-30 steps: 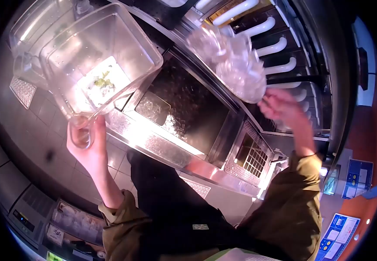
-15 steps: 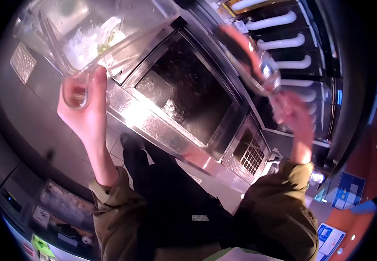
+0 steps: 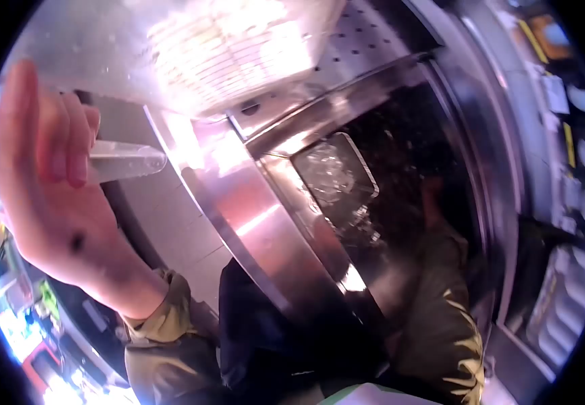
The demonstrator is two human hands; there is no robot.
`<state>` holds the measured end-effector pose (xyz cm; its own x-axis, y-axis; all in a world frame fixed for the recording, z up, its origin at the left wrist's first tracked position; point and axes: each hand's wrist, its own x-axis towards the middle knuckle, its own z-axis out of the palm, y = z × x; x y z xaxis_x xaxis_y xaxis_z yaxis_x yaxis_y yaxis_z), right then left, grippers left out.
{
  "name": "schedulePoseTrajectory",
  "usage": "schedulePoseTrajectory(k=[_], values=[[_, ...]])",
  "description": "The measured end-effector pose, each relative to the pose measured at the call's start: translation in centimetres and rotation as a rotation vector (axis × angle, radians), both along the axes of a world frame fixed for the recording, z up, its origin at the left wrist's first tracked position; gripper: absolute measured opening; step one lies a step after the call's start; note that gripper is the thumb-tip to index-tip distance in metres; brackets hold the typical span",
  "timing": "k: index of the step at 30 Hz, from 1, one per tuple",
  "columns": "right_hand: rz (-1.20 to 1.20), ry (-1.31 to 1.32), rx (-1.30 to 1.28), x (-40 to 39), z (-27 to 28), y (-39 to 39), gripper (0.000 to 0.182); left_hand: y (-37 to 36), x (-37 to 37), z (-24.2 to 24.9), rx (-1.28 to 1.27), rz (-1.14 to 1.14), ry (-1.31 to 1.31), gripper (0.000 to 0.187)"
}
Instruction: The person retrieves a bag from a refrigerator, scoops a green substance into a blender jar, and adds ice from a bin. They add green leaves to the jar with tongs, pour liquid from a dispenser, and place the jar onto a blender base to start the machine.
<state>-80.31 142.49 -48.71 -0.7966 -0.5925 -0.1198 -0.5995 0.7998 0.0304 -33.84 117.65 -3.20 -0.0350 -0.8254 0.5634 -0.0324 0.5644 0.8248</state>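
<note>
At the left, my left hand is raised with its fingers curled around the handle of a large clear plastic container. The tapered, see-through handle sticks out to the right of my fingers. The container's body fills the top left, close to the camera and blurred. My right arm reaches down over a dark, steel-framed basin. My right hand is dim inside it; its fingers and anything in them cannot be made out. A clear rectangular tray and shiny, clear crumpled bits lie in the basin.
The basin's steel front edge runs diagonally before my legs. A perforated steel panel lies behind it. A bright ridged surface shows at the top. White rounded items stand in a rack at the right.
My right hand has gone from above the right side, where it held a shiny blurred object, down into the basin. My left hand has come up and left. The camera view has turned.
</note>
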Motion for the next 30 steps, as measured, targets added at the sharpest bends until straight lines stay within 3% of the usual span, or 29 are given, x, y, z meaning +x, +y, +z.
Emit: schedulePoseTrajectory(k=[2,4,5,6,7,10,13,16,18,21,22,25,27,28,30], values=[[0.151,0.123,-0.055,-0.8,-2.2,-2.1,0.022,-0.3,-0.1,0.3,0.067,-0.042,0.049,0.011],[0.411,0.289,-0.126,-0.5,-3.6,-3.6,0.025,-1.1,1.2,0.8,0.107,-0.341,0.043,0.011],[0.315,0.12,-0.074,0.4,-4.0,-4.1,0.025,-1.4,1.6,0.7,0.132,-0.503,0.052,0.014],[0.217,-0.041,-0.019,2.7,-1.8,-5.6,0.026,-1.0,0.8,0.6,0.081,-0.322,-0.015,0.02],[0.113,-0.194,0.035,5.4,1.2,-6.8,0.028,-0.9,0.7,0.6,0.079,-0.282,-0.032,0.018],[0.634,0.336,-0.255,13.6,9.1,-6.4,0.036,-0.6,0.2,0.6,0.088,-0.184,-0.005,0.014],[0.418,-0.271,0.019,15.6,7.1,-4.8,0.039,0.0,-0.1,0.5,0.126,-0.142,0.075,0.017],[0.312,-0.525,-0.175,14.7,3.7,-4.5,0.03,-0.1,0.3,0.6,0.118,-0.165,0.038,0.02],[0.436,-0.52,-0.409,12.0,0.0,-3.7,0.018,-0.2,0.3,0.5,0.123,-0.159,0.02,0.02],[-0.21,-1.336,-0.049,11.2,6.6,-5.1,0.011,-0.1,-0.2,0.5,0.1,-0.09,-0.011,0.02],[-0.312,-1.452,-0.123,11.6,7.8,-4.4,0.007,-0.8,0.4,0.3,0.055,-0.148,-0.028,0.025],[-0.211,-1.708,-0.411,13.9,9.2,-2.2,0.005,-0.8,0.4,0.7,0.174,-0.102,0.013,0.016],[-0.206,-1.934,-0.328,14.3,10.6,-2.4,0.002,-0.6,-0.2,0.8,0.141,-0.086,0.034,0.012],[-0.341,-2.18,-0.424,14.7,11.7,-2.2,0.006,-0.4,-0.3,1.0,0.136,-0.095,0.031,0.012],[-0.359,-2.185,-0.49,15.2,14.3,-1.8,0.009,-0.3,-0.3,1.5,0.136,-0.16,0.032,0.017]])
